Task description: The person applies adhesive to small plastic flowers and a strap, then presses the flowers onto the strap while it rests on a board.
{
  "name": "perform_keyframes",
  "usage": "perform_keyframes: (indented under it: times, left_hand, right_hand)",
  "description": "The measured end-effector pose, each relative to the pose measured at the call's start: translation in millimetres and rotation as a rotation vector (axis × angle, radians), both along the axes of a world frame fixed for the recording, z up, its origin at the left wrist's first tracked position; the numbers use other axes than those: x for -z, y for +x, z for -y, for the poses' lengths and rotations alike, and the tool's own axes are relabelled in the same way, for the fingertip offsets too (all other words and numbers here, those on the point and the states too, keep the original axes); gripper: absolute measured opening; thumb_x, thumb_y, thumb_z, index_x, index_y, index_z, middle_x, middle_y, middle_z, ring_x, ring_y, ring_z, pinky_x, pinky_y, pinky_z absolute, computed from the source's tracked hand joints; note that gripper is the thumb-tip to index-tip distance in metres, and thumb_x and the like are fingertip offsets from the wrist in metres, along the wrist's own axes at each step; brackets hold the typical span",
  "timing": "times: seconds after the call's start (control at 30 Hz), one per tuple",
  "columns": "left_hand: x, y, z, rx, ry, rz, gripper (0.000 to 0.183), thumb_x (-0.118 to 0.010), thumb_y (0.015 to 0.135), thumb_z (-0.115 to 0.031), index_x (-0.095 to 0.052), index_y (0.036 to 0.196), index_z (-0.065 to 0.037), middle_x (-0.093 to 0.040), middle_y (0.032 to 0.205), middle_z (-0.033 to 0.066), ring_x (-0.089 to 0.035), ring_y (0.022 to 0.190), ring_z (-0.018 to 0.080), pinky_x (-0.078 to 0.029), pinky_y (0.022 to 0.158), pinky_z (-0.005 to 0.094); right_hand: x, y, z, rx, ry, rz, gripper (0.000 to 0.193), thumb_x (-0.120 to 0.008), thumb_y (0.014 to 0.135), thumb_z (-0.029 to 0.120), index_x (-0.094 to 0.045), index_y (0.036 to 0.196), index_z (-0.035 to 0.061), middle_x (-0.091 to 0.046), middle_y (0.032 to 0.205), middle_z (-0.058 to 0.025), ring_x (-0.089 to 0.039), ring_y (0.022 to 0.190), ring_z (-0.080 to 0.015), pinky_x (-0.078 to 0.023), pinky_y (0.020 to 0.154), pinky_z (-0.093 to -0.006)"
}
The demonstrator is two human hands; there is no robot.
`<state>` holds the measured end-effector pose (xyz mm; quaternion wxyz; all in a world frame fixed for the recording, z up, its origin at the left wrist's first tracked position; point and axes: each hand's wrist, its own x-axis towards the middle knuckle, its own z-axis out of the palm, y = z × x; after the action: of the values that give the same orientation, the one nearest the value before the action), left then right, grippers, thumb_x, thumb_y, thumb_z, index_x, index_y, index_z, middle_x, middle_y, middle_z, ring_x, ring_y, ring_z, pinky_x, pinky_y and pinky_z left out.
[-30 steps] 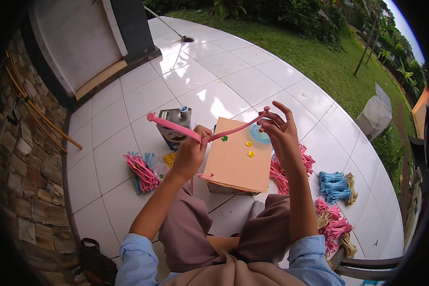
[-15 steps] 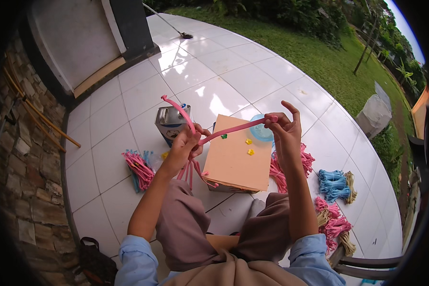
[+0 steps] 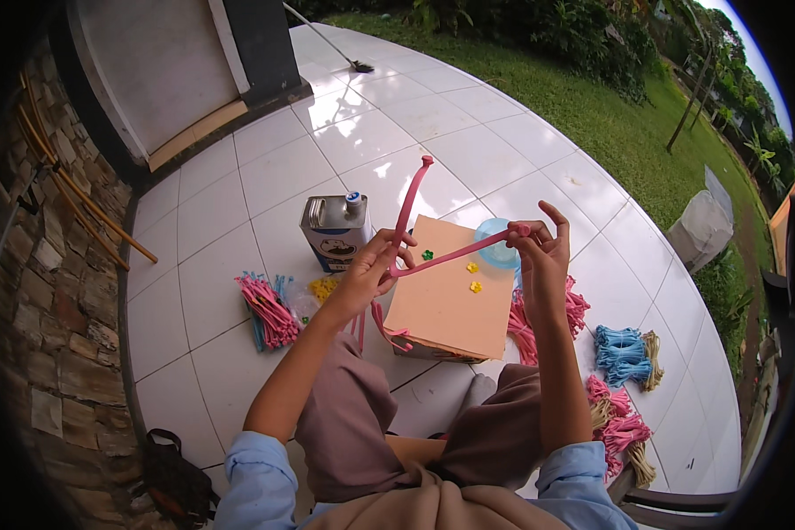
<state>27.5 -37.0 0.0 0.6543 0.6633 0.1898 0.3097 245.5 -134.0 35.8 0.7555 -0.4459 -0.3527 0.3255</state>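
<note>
My left hand (image 3: 375,272) is closed around the middle of a long pink strap (image 3: 459,253), whose upper part sticks up and ends in a small knob. My right hand (image 3: 546,261) pinches the strap's other knobbed end between thumb and fingertips, with the index finger raised. Between the hands the strap runs nearly straight, above a cardboard-topped box (image 3: 442,309). More pink strips (image 3: 382,325) hang below my left hand; whether they join the held strap is hidden. Two yellow flower pieces (image 3: 475,287) and a green one (image 3: 427,254) lie on the cardboard.
Behind the box's right side stands a light-blue bowl (image 3: 500,249). A metal can (image 3: 336,231) is beyond my left hand. Pink strap bundles (image 3: 269,309) lie left, beside a bag of yellow pieces (image 3: 324,287). Blue bundles (image 3: 623,355) and pink bundles (image 3: 625,433) lie right.
Both hands and the strap have shifted slightly right in view, as has the scene. The strap's free upper end swung from leaning left to leaning right. Both hands keep their grip.
</note>
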Motion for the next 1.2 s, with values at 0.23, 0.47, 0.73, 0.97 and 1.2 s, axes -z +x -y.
perform_keyframes:
  times: [0.23, 0.47, 0.73, 0.97, 1.2]
  left_hand:
    - [4.2, 0.7, 1.0, 0.011, 0.086, 0.046, 0.018, -0.028, 0.098, -0.016, -0.042, 0.106, -0.008, -0.051, 0.090, 0.0045, -0.030, 0.043, 0.0009, -0.031, 0.040, 0.0146]
    - [1.6, 1.9, 10.7, -0.032, -0.001, 0.011, 0.013, -0.040, 0.095, -0.019, -0.044, 0.100, -0.008, -0.051, 0.096, 0.0014, -0.038, 0.052, 0.0021, -0.035, 0.048, 0.0154]
    - [16.0, 19.3, 7.7, -0.155, 0.256, -0.202, 0.021, -0.058, 0.085, -0.009, -0.038, 0.088, -0.008, -0.051, 0.087, 0.0007, -0.040, 0.059, 0.0004, -0.035, 0.051, 0.0163]
    - [15.9, 14.8, 5.3, -0.103, 0.074, -0.229, 0.028, -0.056, 0.085, -0.008, -0.031, 0.073, -0.010, -0.047, 0.083, -0.0008, -0.036, 0.060, 0.0021, -0.035, 0.053, 0.0176]
    - [19.2, 15.7, 16.2, 0.353, 0.264, -0.418, 0.028, -0.056, 0.083, -0.006, -0.031, 0.070, -0.007, -0.048, 0.078, 0.0018, -0.041, 0.068, 0.0067, -0.038, 0.064, 0.0234]
  right_hand:
    - [3.8, 4.7, 3.4, -0.027, 0.046, 0.018, 0.057, -0.058, 0.077, -0.004, -0.027, 0.125, 0.0010, -0.057, 0.088, -0.0087, -0.055, 0.087, -0.0155, -0.045, 0.080, -0.0279]
    - [14.6, 11.9, 7.5, -0.083, 0.035, -0.050, 0.057, -0.057, 0.078, -0.006, -0.026, 0.126, -0.0006, -0.058, 0.091, -0.0108, -0.054, 0.085, -0.0156, -0.045, 0.079, -0.0285]
    - [36.9, 21.3, 3.6, 0.005, -0.049, -0.146, 0.054, -0.056, 0.077, -0.007, -0.028, 0.124, -0.0016, -0.059, 0.093, -0.0134, -0.055, 0.086, -0.0182, -0.044, 0.081, -0.0302]
    - [46.1, 49.3, 6.1, -0.119, -0.114, 0.014, 0.045, -0.057, 0.080, -0.002, -0.037, 0.120, 0.0013, -0.057, 0.100, -0.0156, -0.056, 0.095, -0.0197, -0.044, 0.087, -0.0315]
    - [21.5, 26.1, 11.1, -0.374, -0.116, 0.164, 0.050, -0.053, 0.089, 0.025, -0.032, 0.128, 0.0013, -0.050, 0.121, -0.0190, -0.051, 0.110, -0.0228, -0.037, 0.098, -0.0336]
